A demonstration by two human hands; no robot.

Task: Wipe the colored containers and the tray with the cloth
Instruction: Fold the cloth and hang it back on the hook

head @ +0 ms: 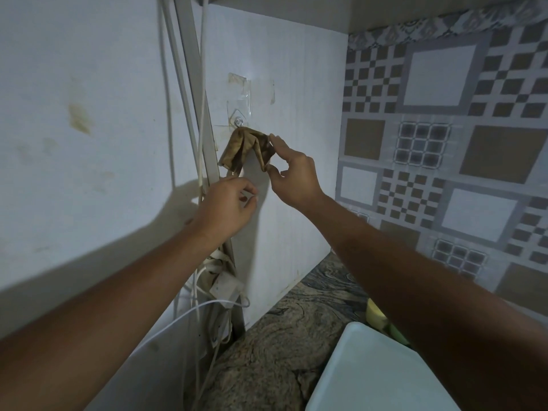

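Under the wall hook (pixel 238 122), right grip (pixel 296 176) pinches the cloth (pixel 246 149) edge; left grip (pixel 228 203) unclear.

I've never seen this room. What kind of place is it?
Probably a home kitchen corner: a mottled brown stone countertop, grey-and-brown patterned wall tiles, and a brown cloth on a clear wall hook.

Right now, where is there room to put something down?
The mottled brown stone counter lies bare between the white wall panel and the pale plastic tray. Crowded: tangled white cables at its left, a yellow container behind the tray.
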